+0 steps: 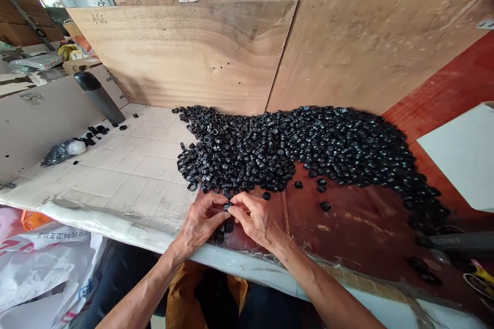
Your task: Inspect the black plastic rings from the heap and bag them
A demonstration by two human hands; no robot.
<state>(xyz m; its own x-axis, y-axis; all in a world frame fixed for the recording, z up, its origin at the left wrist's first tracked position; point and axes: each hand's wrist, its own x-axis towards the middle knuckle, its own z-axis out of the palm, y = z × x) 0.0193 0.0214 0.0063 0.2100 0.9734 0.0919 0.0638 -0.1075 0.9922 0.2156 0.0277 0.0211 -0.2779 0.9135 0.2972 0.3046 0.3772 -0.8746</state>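
Observation:
A big heap of small black plastic caps and rings (293, 149) spreads across the worktable in front of me. My left hand (200, 221) and my right hand (252, 216) meet at the near edge, fingertips pinched together on one small black part (227, 206). Two or three more black parts (224, 231) lie just under my hands. Both hands are closed in a pinch.
Plywood boards (185, 51) stand as walls behind the heap. A black cylinder (98, 95) leans at the left, near a small plastic bag (64, 151) and loose black pieces. A white sheet (463, 154) lies at the right. Printed plastic bags (42, 267) sit below the table edge.

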